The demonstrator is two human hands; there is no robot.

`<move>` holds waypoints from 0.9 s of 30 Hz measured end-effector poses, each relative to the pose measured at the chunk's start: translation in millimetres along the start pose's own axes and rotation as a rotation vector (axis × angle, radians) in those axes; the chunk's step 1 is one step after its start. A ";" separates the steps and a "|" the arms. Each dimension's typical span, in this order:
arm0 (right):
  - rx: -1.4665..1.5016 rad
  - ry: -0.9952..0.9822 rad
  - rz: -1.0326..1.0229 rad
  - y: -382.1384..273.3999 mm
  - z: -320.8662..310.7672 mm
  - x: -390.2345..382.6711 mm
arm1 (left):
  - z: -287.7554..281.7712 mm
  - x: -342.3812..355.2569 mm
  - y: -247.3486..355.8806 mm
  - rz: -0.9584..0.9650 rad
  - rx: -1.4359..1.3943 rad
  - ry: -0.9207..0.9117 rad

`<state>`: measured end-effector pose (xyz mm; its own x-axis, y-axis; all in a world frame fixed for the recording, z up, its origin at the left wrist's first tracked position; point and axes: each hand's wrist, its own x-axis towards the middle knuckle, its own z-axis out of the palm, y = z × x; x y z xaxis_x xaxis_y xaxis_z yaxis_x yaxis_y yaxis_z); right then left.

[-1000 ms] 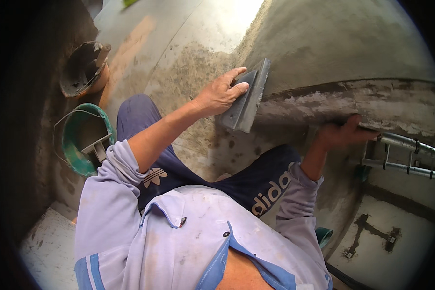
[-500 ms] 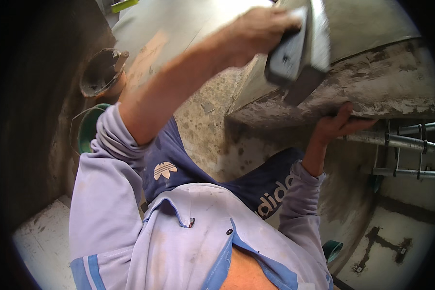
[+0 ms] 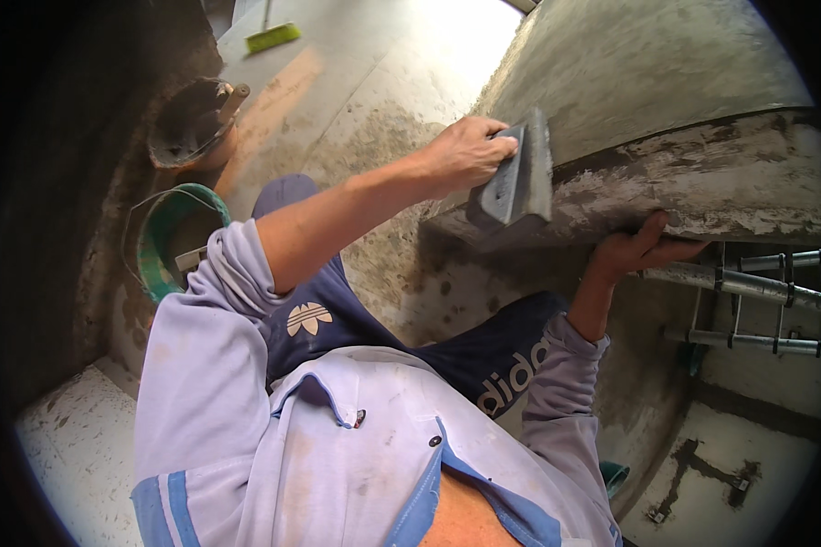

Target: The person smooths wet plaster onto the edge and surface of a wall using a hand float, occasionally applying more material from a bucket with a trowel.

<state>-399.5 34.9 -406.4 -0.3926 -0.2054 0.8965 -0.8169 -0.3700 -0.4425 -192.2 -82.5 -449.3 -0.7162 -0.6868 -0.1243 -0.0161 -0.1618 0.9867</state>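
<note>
Left hand (image 3: 465,150) is wrapped around the handle of a grey plastering float (image 3: 518,178), fingers closed tight on it. I see the float held on edge against the outer corner of a concrete ledge (image 3: 702,187), its flat face toward the camera, lower corner touching the wet grey mortar along the ledge's front.

Right hand (image 3: 634,255) reaches up under the ledge, palm and fingers pressed flat against its underside, fingers spread and open, nothing clamped in it. It sits just right of the float, apart from it.

Ledge face is rough and streaked, pale patches over darker wet mortar. Above it the grey wall (image 3: 648,64) is smoother.

Metal scaffold tubes (image 3: 748,287) run roughly level below the ledge at right, beside the right hand.

On the floor to the left: a green bucket (image 3: 160,242) just beside the left sleeve, and beyond it a mortar-caked pan (image 3: 192,123) with a handle sticking out. Far top, a green broom head (image 3: 274,36) lies on the concrete floor (image 3: 374,100).

Person wears a pale lilac shirt and dark blue shorts.
</note>
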 end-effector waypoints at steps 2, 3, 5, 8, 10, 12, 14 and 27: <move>-0.007 -0.010 -0.010 -0.2 2.0 -0.4 | -1.6 3.5 27.4 0.021 0.021 -0.037; -0.022 -0.009 0.013 2.0 1.0 -1.6 | -2.2 -0.7 58.5 0.039 0.036 -0.065; -0.059 -0.018 0.053 1.7 -5.2 -2.8 | 2.3 -2.2 102.0 0.244 -0.165 -0.025; 0.114 -0.029 0.132 -8.8 1.9 -0.4 | -19.6 -10.5 124.8 0.287 -0.179 0.061; 0.084 -0.026 0.075 -3.7 -0.4 -0.6 | -42.7 -16.3 116.1 0.260 -0.147 0.119; 0.056 -0.025 0.039 -1.0 -0.5 0.8 | -78.4 12.4 38.1 0.233 -0.070 0.060; 0.019 -0.029 0.023 -1.2 -2.0 1.8 | -82.7 9.8 -47.3 -0.011 0.000 0.085; 0.054 0.015 0.053 5.5 -2.6 -0.4 | -13.1 12.6 -123.6 -0.250 -0.044 -0.047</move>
<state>-404.9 35.3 -409.2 -0.4412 -0.2128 0.8718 -0.7710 -0.4072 -0.4896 -190.2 -80.5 -574.2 -0.7252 -0.5883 -0.3576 -0.1668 -0.3538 0.9203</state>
